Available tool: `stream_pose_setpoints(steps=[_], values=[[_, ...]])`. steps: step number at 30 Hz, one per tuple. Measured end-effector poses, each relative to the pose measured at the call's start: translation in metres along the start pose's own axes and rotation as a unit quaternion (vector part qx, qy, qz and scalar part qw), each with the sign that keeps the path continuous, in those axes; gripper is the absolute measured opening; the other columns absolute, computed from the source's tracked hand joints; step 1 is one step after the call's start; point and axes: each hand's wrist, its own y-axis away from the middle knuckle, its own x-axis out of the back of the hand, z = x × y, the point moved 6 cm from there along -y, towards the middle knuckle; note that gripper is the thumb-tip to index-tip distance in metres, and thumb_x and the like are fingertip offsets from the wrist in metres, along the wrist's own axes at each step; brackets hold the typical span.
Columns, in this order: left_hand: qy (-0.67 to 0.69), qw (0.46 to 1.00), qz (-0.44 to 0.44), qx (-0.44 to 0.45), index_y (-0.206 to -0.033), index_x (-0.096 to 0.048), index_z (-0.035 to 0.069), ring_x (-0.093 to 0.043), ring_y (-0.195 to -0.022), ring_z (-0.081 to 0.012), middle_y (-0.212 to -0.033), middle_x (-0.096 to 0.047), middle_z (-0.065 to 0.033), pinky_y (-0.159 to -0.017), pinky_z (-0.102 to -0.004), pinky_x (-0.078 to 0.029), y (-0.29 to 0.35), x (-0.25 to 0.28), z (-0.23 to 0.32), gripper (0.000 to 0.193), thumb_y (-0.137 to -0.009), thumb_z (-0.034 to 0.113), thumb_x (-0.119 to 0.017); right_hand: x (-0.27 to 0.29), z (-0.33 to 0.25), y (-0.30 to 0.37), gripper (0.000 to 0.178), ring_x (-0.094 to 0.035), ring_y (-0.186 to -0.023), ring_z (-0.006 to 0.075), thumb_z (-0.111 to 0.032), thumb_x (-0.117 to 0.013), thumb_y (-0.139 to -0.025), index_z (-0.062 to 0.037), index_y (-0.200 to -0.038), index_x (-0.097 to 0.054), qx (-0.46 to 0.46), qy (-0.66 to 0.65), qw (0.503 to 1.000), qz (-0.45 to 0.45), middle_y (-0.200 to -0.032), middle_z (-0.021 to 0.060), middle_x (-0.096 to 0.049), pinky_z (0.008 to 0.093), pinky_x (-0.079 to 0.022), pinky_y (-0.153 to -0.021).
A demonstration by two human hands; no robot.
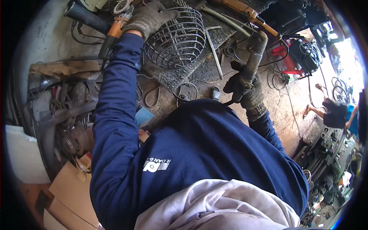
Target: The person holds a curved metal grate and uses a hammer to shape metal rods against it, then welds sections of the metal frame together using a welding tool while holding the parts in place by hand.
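My left hand (150, 20), in a grey-brown knit glove, is at the top left. Its thumb stretches out against the upper rim of a rounded basket of dark metal rods (184, 36). The fingers look spread and hold nothing I can make out. Just left of this hand lies an orange and black angle grinder (116, 28). My right hand (247, 90), gloved too, is closed round a thick, worn welding electrode holder (253, 57). A thin rod runs from the holder's head toward the upper left, and a black cable leaves below the fist.
The basket rests on a gritty metal plate (163, 78). A metal bar (214, 51) leans beside it. Scrap metal (78, 96) and cardboard (73, 188) crowd the left. At right are a red and black machine (293, 57), cables, a greasy machine (329, 153) and another person (333, 113).
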Motion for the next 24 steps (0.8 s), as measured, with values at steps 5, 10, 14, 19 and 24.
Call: stream_pose_setpoints(steps=[5,10,14,19,24], values=[[-0.049,0.998,-0.013,-0.022,-0.104,-0.069,0.008,-0.064,-0.093,-0.0223,-0.097,-0.069,-0.0104,-0.086,-0.0366,-0.049,0.004,0.010,-0.002,0.066,-0.076,0.067,-0.071,0.034,0.017,-0.020,0.060,-0.066,-0.067,0.0229,-0.032,-0.065,-0.093,0.0053,-0.137,-0.046,0.045,-0.027,0.998,-0.040,-0.078,0.0129,-0.066,0.0350,-0.055,-0.060],[-0.049,0.998,0.031,-0.024,-0.101,-0.070,0.003,-0.065,-0.086,-0.0234,-0.093,-0.069,-0.0117,-0.082,-0.0372,-0.050,0.043,0.023,0.032,0.053,-0.085,0.054,-0.067,0.047,0.022,-0.031,0.048,-0.064,-0.093,0.0152,-0.014,-0.074,-0.089,-0.0057,-0.132,-0.054,-0.022,-0.082,0.993,-0.085,-0.111,0.0057,-0.067,0.0329,-0.055,-0.079],[-0.031,0.991,0.046,0.121,-0.105,-0.069,0.002,-0.061,-0.085,-0.0211,-0.090,-0.067,-0.0119,-0.082,-0.0349,-0.048,0.109,0.047,0.022,0.059,-0.085,0.057,-0.066,0.039,0.024,-0.032,0.055,-0.064,-0.101,0.0162,-0.010,-0.074,-0.088,-0.0062,-0.136,-0.049,-0.062,-0.080,0.984,-0.145,-0.116,0.0066,-0.066,0.0336,-0.054,-0.086],[0.150,0.962,0.218,0.075,-0.094,-0.067,-0.002,-0.055,-0.072,-0.0118,-0.076,-0.063,-0.0032,-0.063,-0.0318,-0.044,0.215,0.066,-0.008,0.048,-0.088,0.045,-0.071,0.032,0.025,-0.033,0.060,-0.060,-0.113,0.0191,-0.012,-0.076,-0.086,-0.0051,-0.138,-0.045,-0.012,0.000,0.990,-0.144,-0.123,0.0089,-0.062,0.0348,-0.049,-0.097],[0.273,0.906,0.284,0.155,-0.091,-0.067,0.001,-0.054,-0.072,-0.0107,-0.076,-0.062,-0.0007,-0.064,-0.0311,-0.045,0.288,-0.006,-0.082,0.040,-0.085,0.040,-0.077,0.027,0.015,-0.032,0.052,-0.059,-0.114,0.0207,-0.014,-0.071,-0.089,-0.0049,-0.135,-0.049,0.087,0.198,0.964,-0.153,-0.124,0.0107,-0.062,0.0343,-0.047,-0.097]])
